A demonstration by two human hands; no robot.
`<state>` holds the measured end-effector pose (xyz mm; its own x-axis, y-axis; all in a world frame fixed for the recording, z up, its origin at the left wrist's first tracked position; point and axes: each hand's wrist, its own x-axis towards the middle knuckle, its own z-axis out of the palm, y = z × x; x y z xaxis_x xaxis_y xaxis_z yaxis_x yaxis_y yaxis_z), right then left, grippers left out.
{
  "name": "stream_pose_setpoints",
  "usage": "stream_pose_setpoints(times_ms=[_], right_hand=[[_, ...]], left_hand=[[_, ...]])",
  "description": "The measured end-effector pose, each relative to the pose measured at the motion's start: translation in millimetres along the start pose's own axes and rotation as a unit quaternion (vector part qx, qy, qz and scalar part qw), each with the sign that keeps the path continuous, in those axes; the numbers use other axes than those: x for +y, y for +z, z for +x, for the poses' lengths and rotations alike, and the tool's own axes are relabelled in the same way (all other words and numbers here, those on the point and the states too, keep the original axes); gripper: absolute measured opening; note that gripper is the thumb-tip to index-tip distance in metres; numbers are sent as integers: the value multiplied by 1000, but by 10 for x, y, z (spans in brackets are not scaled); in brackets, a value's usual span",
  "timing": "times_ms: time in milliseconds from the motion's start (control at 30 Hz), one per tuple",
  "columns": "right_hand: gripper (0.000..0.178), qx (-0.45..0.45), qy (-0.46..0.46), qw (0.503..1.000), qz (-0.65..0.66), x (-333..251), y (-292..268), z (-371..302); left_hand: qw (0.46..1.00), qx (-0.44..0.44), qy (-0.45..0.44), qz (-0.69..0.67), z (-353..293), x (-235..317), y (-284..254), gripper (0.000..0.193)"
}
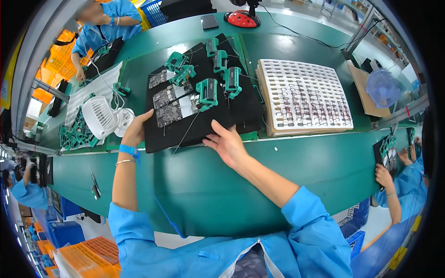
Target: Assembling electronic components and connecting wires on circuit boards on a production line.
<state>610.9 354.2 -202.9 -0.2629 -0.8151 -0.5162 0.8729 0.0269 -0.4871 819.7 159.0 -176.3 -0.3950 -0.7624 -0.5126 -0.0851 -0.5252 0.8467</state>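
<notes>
My left hand point(135, 129), a blue wrist strap around its wrist, grips the left edge of a black foam tray point(162, 141). My right hand point(227, 144) is at the tray's front right edge, its fingers apart and partly over that edge. On the tray lie grey circuit boards point(169, 111) with white patches. Green-and-black clamp-like fixtures point(207, 92) stand on and beside the boards, with thin wires trailing from them. A second black tray point(248, 104) with more of these fixtures sits under or against the first at the right; the overlap hides how they meet.
A white slotted tray point(303, 95) of small dark parts lies at right. A white fan point(99, 116) and a pile of green fixtures point(76, 132) are at left; a purple fan point(382, 88) is far right. Tweezers point(95, 186) rest front left. Co-workers sit at both sides.
</notes>
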Motion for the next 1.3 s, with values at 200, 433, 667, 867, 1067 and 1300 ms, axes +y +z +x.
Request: stream_pose_setpoints(times_ms=[200, 433, 667, 867, 1067, 1300], right_hand=[[17, -58, -47, 997, 34, -48, 135, 176], [5, -68, -17, 995, 67, -577, 3, 45], [11, -134, -42, 990, -21, -1061, -167, -349], [18, -81, 12, 996, -27, -1695, -768, -1379], [26, 1, 112, 992, -63, -1830, -1517, -2169], [21, 67, 125, 982, -123, -1770, -2773, -2381]], left_hand=[[977, -96, 32, -186, 101, -276, -108, 44], [877, -201, 267, -345, 320, -384, 504, 70], [898, -209, 177, -346, 72, -245, 716, 68], [908, -218, 79, -348, -965, -950, 474, 65], [911, -183, -9, -370, -1649, -1479, 1043, 63], [900, -198, -120, -370, -2890, -2353, 1181, 54]])
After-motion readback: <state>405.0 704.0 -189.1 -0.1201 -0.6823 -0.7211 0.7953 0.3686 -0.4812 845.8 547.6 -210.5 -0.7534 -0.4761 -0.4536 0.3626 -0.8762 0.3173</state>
